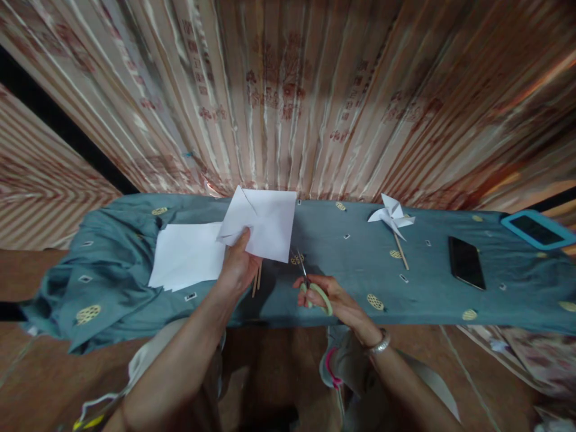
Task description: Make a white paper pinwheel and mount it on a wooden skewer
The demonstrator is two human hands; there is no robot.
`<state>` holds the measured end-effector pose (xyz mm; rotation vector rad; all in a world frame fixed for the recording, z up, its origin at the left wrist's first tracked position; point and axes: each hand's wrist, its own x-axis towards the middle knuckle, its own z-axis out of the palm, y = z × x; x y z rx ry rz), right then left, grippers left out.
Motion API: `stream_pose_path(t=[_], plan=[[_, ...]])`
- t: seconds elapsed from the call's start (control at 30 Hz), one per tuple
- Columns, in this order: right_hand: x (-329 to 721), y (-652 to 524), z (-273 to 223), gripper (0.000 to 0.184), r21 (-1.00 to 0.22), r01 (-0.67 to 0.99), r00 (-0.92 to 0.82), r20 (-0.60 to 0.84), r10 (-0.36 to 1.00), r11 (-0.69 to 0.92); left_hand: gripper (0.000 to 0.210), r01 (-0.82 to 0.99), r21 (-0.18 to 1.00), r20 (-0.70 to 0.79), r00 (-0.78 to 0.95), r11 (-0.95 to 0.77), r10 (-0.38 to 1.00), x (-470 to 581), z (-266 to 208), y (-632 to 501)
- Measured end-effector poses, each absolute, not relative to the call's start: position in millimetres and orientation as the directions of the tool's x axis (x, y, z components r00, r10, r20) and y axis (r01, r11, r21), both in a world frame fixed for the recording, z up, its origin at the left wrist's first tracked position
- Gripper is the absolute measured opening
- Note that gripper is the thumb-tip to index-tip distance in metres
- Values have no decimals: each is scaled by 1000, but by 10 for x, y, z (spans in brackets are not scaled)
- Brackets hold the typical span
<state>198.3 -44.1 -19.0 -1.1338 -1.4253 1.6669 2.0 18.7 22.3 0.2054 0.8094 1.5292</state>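
My left hand [240,264] is closed on a white paper square [272,222], its thumb pressed on the top face. Two slits run inward from the paper's left corners. My right hand [324,296] has its fingers in the pale green handles of a pair of scissors [305,275]. The blades point up toward the paper's lower right corner, apart from it. To the left lies a stack of white paper [186,255]. Thin wooden sticks [257,281] show partly from beneath my left hand.
A finished white paper pinwheel [392,217] on a wooden stick lies to the right on the teal cloth [346,258]. Farther right are a black phone [467,262] and a blue-framed tablet-like thing [537,229]. A patterned curtain [288,102] hangs behind the cloth-covered surface.
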Motion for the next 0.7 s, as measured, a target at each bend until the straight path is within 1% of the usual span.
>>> stream_pose_path(t=[0.1, 0.2, 0.37, 0.53, 0.7], plan=[[1968, -502, -227, 56, -972, 78, -491, -229, 840, -220, 30, -803, 594, -324, -184, 48, 928, -21, 217, 231], [1945, -516, -235, 55, -965, 90, -517, -256, 817, -245, 28, -802, 595, -329, -179, 56, 927, -24, 200, 241], [1909, -499, -200, 55, -957, 123, -493, -287, 821, -261, 25, -786, 611, -322, -139, 94, 937, 11, 181, 212], [1886, -491, -191, 54, -960, 111, -472, -279, 836, -257, 21, -776, 614, -337, -93, 143, 937, 33, 160, 183], [1879, -492, -210, 49, -967, 87, -461, -253, 851, -241, 22, -768, 619, -339, -76, 162, 938, 41, 129, 168]])
